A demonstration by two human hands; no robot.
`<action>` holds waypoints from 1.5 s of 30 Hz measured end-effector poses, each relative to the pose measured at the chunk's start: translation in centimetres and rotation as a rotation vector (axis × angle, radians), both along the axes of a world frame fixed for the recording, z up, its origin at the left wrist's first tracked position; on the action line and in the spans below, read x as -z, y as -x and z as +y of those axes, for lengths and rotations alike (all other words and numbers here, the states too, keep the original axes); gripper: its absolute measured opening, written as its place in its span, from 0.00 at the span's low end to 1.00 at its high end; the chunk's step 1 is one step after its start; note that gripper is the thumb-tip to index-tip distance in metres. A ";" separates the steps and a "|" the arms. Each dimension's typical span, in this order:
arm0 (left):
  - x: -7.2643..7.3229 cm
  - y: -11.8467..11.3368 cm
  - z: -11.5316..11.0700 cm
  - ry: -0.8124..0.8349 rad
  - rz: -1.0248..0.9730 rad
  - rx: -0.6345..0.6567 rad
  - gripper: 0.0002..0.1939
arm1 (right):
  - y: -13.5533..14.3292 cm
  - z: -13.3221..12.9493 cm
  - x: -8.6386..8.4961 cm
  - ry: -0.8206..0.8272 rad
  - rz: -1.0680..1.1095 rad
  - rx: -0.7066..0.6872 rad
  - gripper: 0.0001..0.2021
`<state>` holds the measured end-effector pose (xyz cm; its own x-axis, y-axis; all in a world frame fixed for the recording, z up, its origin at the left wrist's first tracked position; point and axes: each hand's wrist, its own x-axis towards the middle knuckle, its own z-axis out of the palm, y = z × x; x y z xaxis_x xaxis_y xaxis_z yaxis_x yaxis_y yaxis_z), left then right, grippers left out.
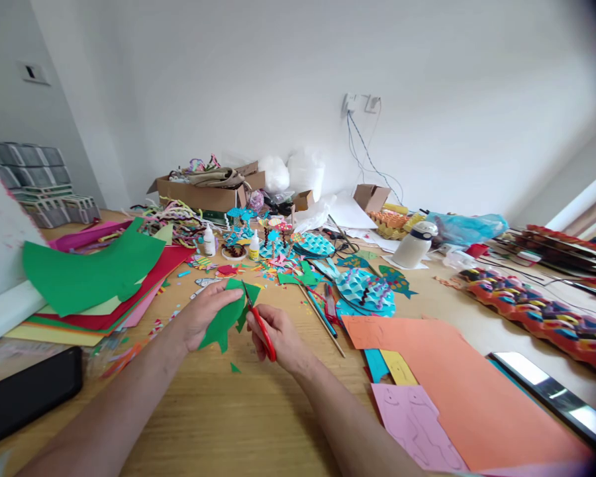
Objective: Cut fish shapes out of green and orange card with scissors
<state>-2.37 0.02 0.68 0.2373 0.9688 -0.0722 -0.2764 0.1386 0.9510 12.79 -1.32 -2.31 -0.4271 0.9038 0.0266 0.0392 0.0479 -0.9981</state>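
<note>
The left hand (206,315) grasps a green paper (223,322), with the thumb lying on its upper face. The right hand (281,338) holds red scissors (264,331) by the handles, and their blades are at the paper, near its upper edge. How wide the blades stand apart, I cannot tell. The paper is in front of the person, between the two hands, and its lower edge ends in points. A small green scrap (235,368) lies below it on the table (213,417), where a wide stretch of wood shows between the forearms.

To the right the room is narrower: a thin stick (334,340) lies near the right hand, and beyond it begins the edge of an orange sheet (442,371). A pink sheet (417,424) with drawn lines has its edge near the right forearm. On the left, a black phone (30,391) lies near the left forearm, and behind it is a stack of coloured sheets (151,271). Two small white bottles (209,241) stand beyond the hands.
</note>
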 end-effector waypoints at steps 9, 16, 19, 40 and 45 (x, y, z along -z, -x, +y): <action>0.1 -0.1 0.1 0.018 0.037 -0.046 0.07 | -0.2 0.3 0.2 -0.001 0.040 0.036 0.22; 0.3 -0.2 0.0 -0.051 0.215 -0.024 0.10 | -0.7 1.3 -0.1 0.002 0.199 0.218 0.18; 0.5 -0.2 0.2 -0.128 0.325 0.025 0.11 | -1.0 1.4 -0.6 -0.009 0.214 0.233 0.16; 0.8 0.6 1.0 -0.028 0.024 -0.052 0.14 | -1.4 2.2 -0.5 0.061 0.580 0.467 0.13; 2.1 -0.4 1.1 0.038 -0.117 -0.066 0.07 | -1.3 2.4 0.0 0.216 0.787 0.592 0.15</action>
<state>-1.94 1.08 -1.41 0.1825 0.9795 -0.0848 -0.3949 0.1520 0.9061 14.12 1.09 -2.26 0.1603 0.9837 -0.0821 -0.6757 0.0487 -0.7356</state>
